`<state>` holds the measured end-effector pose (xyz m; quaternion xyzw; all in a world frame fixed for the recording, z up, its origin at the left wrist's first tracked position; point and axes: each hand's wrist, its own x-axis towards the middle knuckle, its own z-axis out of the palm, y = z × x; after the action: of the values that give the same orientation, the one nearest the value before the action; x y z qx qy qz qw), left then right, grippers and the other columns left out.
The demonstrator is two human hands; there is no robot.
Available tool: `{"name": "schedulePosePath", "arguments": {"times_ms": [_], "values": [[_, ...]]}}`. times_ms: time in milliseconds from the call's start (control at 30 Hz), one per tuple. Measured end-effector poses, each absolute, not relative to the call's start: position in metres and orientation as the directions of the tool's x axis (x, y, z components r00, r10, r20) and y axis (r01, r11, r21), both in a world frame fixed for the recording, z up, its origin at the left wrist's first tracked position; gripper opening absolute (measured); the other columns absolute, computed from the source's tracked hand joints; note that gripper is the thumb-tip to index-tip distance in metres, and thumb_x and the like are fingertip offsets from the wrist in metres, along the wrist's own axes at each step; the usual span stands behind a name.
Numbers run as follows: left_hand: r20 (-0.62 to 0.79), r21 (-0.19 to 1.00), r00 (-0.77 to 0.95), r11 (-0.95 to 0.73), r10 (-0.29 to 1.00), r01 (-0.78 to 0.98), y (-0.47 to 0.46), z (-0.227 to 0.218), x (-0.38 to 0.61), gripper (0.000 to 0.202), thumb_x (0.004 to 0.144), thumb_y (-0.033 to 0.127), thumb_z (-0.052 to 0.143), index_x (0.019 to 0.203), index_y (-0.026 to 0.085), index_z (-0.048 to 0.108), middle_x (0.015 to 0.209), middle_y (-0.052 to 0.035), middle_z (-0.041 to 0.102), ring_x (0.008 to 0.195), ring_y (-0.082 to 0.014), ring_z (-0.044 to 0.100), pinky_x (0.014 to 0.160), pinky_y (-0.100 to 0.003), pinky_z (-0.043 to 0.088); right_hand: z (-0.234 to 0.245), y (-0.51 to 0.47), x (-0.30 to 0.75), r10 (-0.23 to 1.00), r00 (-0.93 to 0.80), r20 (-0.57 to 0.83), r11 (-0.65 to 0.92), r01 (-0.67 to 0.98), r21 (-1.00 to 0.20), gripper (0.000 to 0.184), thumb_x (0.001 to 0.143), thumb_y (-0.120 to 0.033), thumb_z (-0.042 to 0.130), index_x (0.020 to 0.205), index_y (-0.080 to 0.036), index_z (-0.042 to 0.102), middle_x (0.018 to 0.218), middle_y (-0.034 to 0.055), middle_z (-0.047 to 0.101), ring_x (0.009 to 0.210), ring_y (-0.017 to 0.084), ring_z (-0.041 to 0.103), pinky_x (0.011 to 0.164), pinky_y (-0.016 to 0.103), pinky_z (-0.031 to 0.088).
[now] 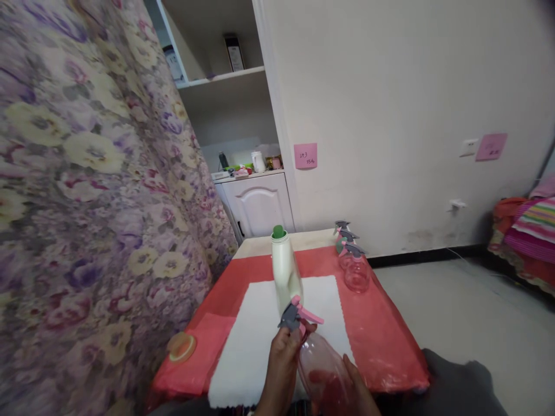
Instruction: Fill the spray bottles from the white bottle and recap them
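"Spray bottle (326,365), hand-held. Position, with the jug (284,266) as reference?"

"Nearer the person than the jug and slightly to its right. Surroundings, largest first: table (251,247), extending around the jug, under a red cover (381,341). Next, white cloth (243,346), beneath the jug and running toward the person; probably laid to guard the cover from drips."

"Jug itself?"

"Upright, green piece (278,231) at its mouth. Standing beyond the bottle, it likely leaves both hands room."

"Grip and axis of the bottle?"

"Both hands grasping it. Left hand (282,353) wrapped round the neck, just below the sprayer head (290,316); right hand (359,384) against the body's right side. Judgement: neck grip governs the head, right hand steadies the body. Long axis slanted: head up and leftward, toward the jug's foot; base down toward the person, rightward. Trigger (311,316) juts right. Nozzle direction uncertain. Head and jug overlap in view; contact cannot be told."

"Smaller items?"

"Standing sprayers (355,266), upright in a row right of the jug, presumably kept there out of the hands' way. Smallest: tape roll (177,343), left of the jug and nearer the person, apparently set aside."
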<state>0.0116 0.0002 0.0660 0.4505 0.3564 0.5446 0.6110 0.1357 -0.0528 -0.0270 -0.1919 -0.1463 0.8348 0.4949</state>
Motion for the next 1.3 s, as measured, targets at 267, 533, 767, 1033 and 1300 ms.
{"name": "schedulePosePath", "arguments": {"times_ms": [267, 533, 767, 1033, 1300], "values": [[0.051, 0.959, 0.151, -0.006, 0.987, -0.284, 0.003, 0.060, 0.009, 0.033, 0.078, 0.048, 0.070, 0.087, 0.016, 0.072, 0.090, -0.0082, 0.073, 0.092, -0.0231, 0.064, 0.084, -0.032, 0.043, -0.031, -0.051, 0.136, 0.859, -0.481, -0.174, -0.508, -0.759, -0.408, 0.082, 0.072, -0.081, 0.052, 0.099, -0.006, 0.073, 0.066, 0.0156, 0.074, 0.058, 0.020, 0.066, 0.058, 0.025, 0.046], [0.063, 0.969, 0.156, -0.023, 0.986, -0.246, 0.005, 0.059, 0.008, 0.033, 0.078, 0.048, 0.069, 0.086, 0.016, 0.072, 0.092, -0.0091, 0.073, 0.092, -0.0238, 0.064, 0.085, -0.033, 0.043, -0.044, -0.043, 0.132, 0.862, -0.474, -0.179, -0.506, -0.807, -0.305, 0.075, 0.068, -0.077, 0.061, 0.086, -0.005, 0.074, 0.067, 0.0139, 0.073, 0.056, 0.020, 0.065, 0.052, 0.025, 0.045], [0.058, 0.966, 0.174, -0.011, 0.983, -0.259, 0.005, 0.056, 0.009, 0.037, 0.076, 0.052, 0.069, 0.086, 0.017, 0.072, 0.091, -0.0091, 0.074, 0.092, -0.0247, 0.064, 0.085, -0.034, 0.043, -0.033, -0.048, 0.133, 0.882, -0.427, -0.202, -0.471, -0.824, -0.314, 0.075, 0.074, -0.073, 0.059, 0.091, -0.001, 0.072, 0.071, 0.0131, 0.074, 0.054, 0.017, 0.064, 0.054, 0.025, 0.046], [0.086, 0.976, 0.231, -0.035, 0.969, -0.215, -0.003, 0.057, 0.012, 0.052, 0.080, 0.049, 0.065, 0.124, 0.022, 0.060, 0.117, -0.0091, 0.070, 0.115, -0.0296, 0.058, 0.101, -0.040, 0.039, -0.025, -0.050, 0.132, 0.904, -0.379, -0.200, -0.423, -0.865, -0.271, 0.061, 0.071, -0.064, 0.070, 0.095, -0.009, 0.073, 0.089, 0.0128, 0.076, 0.082, 0.022, 0.068, 0.072, 0.030, 0.051], [0.091, 0.966, 0.322, -0.005, 0.942, -0.259, -0.024, 0.048, 0.017, 0.081, 0.067, 0.042, 0.078, 0.138, 0.025, 0.042, 0.114, -0.0117, 0.068, 0.102, -0.0309, 0.064, 0.087, -0.041, 0.050, -0.018, -0.055, 0.143, 0.927, -0.349, -0.138, -0.375, -0.859, -0.348, 0.061, 0.066, -0.062, 0.074, 0.108, -0.019, 0.071, 0.106, 0.0106, 0.074, 0.092, 0.026, 0.066, 0.075, 0.036, 0.051]]}}
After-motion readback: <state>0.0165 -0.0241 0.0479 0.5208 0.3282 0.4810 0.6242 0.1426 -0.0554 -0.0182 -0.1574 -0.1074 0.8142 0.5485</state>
